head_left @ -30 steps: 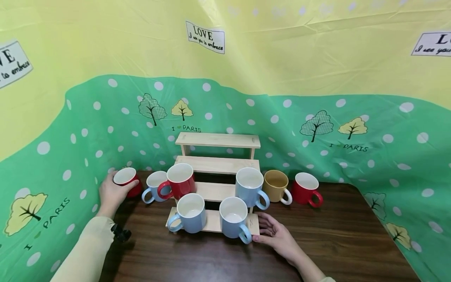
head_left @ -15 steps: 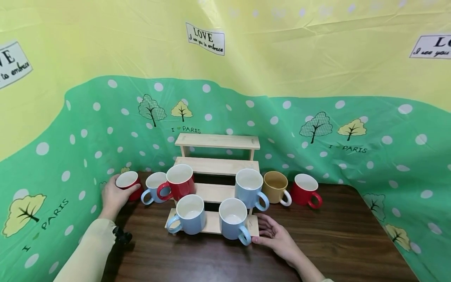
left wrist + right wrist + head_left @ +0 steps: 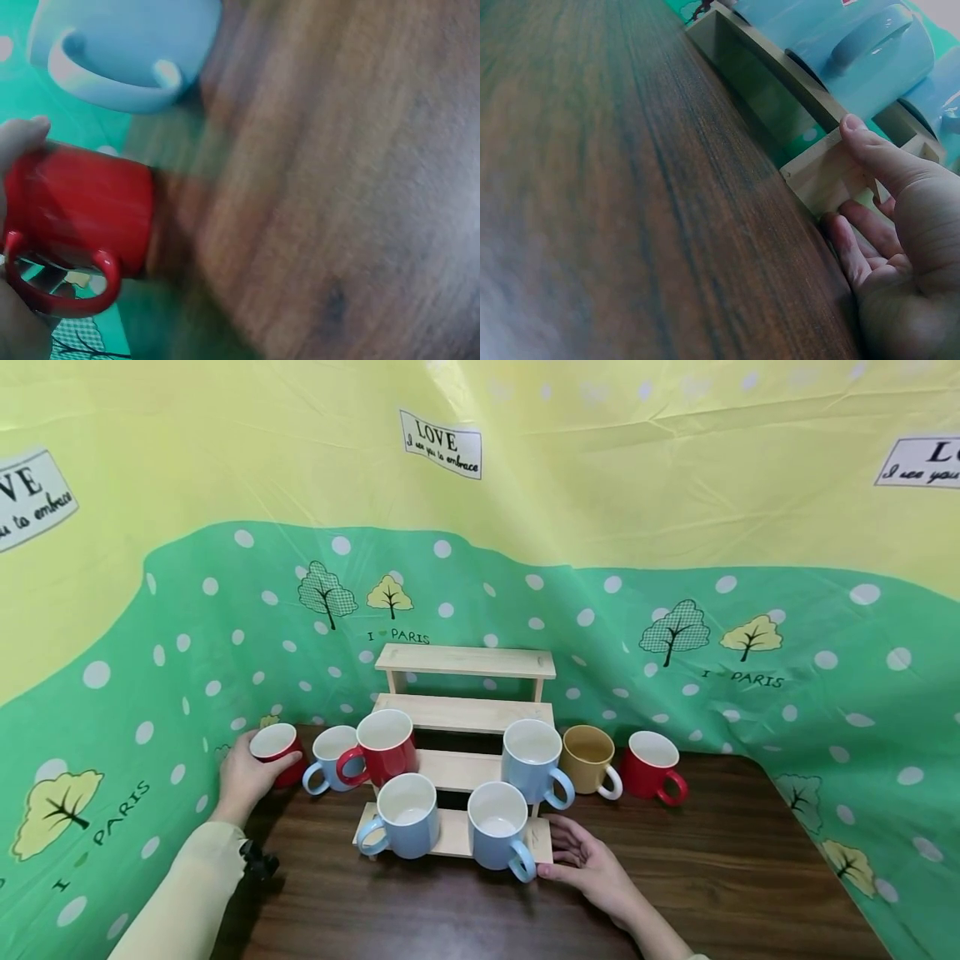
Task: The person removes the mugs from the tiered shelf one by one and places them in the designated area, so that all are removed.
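Observation:
At the far left, my left hand (image 3: 243,777) grips a red mug (image 3: 285,762) with a white inside, thumb on its near side. In the left wrist view the red mug (image 3: 86,206) shows its handle, and its base is at the tabletop. A light blue mug (image 3: 335,758) stands just right of it. My right hand (image 3: 592,864) holds the right end of the lowest step of a tiered wooden shelf (image 3: 465,713); in the right wrist view its thumb lies on the wood's edge. Two light blue mugs (image 3: 414,828) stand on that lowest step.
Higher on the shelf stand another red mug (image 3: 393,756) at left and a light blue mug (image 3: 528,764) at right. Right of the shelf are a tan mug (image 3: 585,758) with a white handle and a red mug (image 3: 647,768). A green and yellow curtain (image 3: 480,577) surrounds the dark wooden table (image 3: 750,860).
My left hand and the red mug in it have shifted slightly right and nearer. The right hand stays at the shelf's end.

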The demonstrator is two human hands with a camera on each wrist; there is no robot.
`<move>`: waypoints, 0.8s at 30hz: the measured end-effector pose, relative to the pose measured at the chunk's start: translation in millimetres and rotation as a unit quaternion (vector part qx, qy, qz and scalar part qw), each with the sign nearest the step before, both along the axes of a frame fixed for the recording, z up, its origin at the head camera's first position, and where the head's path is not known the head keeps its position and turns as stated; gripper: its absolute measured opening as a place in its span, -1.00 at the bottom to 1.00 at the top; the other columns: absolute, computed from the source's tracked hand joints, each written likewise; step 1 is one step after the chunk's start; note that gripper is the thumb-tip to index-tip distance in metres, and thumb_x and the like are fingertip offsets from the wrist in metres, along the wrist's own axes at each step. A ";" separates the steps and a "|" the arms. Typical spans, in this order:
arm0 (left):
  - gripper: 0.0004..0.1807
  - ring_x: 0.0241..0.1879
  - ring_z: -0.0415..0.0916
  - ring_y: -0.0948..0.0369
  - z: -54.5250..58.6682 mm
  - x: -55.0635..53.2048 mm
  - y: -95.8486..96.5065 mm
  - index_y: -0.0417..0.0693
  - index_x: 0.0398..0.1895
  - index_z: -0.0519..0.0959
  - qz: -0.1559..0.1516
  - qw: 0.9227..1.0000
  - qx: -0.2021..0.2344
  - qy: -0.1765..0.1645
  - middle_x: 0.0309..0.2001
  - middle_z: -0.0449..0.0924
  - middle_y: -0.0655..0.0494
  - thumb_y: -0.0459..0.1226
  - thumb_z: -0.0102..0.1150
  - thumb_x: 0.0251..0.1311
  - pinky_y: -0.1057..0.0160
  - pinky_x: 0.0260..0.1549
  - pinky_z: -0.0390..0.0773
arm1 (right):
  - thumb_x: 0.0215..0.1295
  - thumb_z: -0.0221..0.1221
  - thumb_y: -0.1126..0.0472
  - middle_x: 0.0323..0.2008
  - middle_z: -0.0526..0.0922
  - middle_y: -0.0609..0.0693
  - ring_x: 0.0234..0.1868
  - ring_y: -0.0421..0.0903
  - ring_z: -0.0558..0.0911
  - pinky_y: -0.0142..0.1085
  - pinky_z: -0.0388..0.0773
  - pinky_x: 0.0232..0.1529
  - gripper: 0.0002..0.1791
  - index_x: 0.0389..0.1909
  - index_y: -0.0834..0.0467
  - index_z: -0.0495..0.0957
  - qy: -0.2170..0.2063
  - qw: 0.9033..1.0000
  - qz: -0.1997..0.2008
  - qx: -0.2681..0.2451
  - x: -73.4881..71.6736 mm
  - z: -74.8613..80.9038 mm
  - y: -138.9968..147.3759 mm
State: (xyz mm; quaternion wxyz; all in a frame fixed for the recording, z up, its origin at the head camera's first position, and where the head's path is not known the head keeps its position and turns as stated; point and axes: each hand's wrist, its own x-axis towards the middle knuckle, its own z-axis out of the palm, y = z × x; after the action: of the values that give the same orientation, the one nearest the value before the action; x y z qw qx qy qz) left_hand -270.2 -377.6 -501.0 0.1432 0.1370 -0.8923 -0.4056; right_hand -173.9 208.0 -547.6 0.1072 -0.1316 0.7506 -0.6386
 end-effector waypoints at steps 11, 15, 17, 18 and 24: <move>0.15 0.57 0.13 -0.38 47.7 -0.8 9.1 -0.28 0.73 -0.01 -0.004 0.999 0.016 0.039 0.63 0.12 -0.45 0.11 0.41 0.37 -0.45 0.44 0.30 | 0.34 0.53 0.27 0.35 0.59 0.30 0.26 -0.04 0.67 -0.32 0.63 0.24 -0.12 0.59 0.29 0.32 -0.004 1.000 -0.003 -0.001 -0.5 -0.8 0.4; 0.15 0.57 0.15 -0.36 66.9 2.0 19.1 -0.23 0.74 0.00 -0.021 0.999 0.002 0.047 0.65 0.13 -0.37 0.14 0.42 0.37 -0.46 0.40 0.35 | 0.35 0.51 0.28 0.35 0.58 0.32 0.26 -0.01 0.67 -0.32 0.62 0.24 -0.13 0.59 0.31 0.31 0.003 1.000 0.005 -0.008 0.4 0.3 0.0; 0.15 0.57 0.18 -0.35 74.7 3.3 23.9 -0.21 0.74 0.01 -0.031 0.998 -0.003 0.053 0.66 0.14 -0.34 0.15 0.42 0.36 -0.45 0.39 0.37 | 0.35 0.51 0.28 0.35 0.58 0.32 0.26 -0.01 0.66 -0.32 0.62 0.24 -0.13 0.59 0.31 0.31 0.004 1.000 0.006 -0.008 0.7 0.4 0.1; 0.15 0.56 0.20 -0.35 78.4 4.2 26.4 -0.20 0.74 0.02 -0.036 0.998 -0.004 0.057 0.66 0.15 -0.33 0.15 0.43 0.36 -0.44 0.39 0.38 | 0.35 0.51 0.28 0.35 0.58 0.32 0.26 -0.02 0.67 -0.32 0.62 0.24 -0.13 0.59 0.31 0.31 0.005 1.000 0.006 -0.008 0.8 0.2 0.2; 0.12 0.53 0.30 -0.33 98.5 11.6 41.6 -0.14 0.74 0.06 -0.063 0.994 -0.006 0.084 0.66 0.19 -0.26 0.11 0.48 0.34 -0.40 0.35 0.45 | 0.35 0.51 0.28 0.34 0.60 0.30 0.24 -0.06 0.68 -0.33 0.63 0.22 -0.14 0.58 0.29 0.32 0.004 1.000 0.002 -0.005 -0.2 -0.8 0.5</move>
State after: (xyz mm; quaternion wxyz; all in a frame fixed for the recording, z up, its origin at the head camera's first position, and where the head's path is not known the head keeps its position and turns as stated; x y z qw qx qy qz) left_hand -258.6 -336.0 -402.5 0.1922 0.0449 -0.8866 -0.4183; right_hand -174.1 208.5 -548.4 0.1044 -0.1360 0.7474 -0.6419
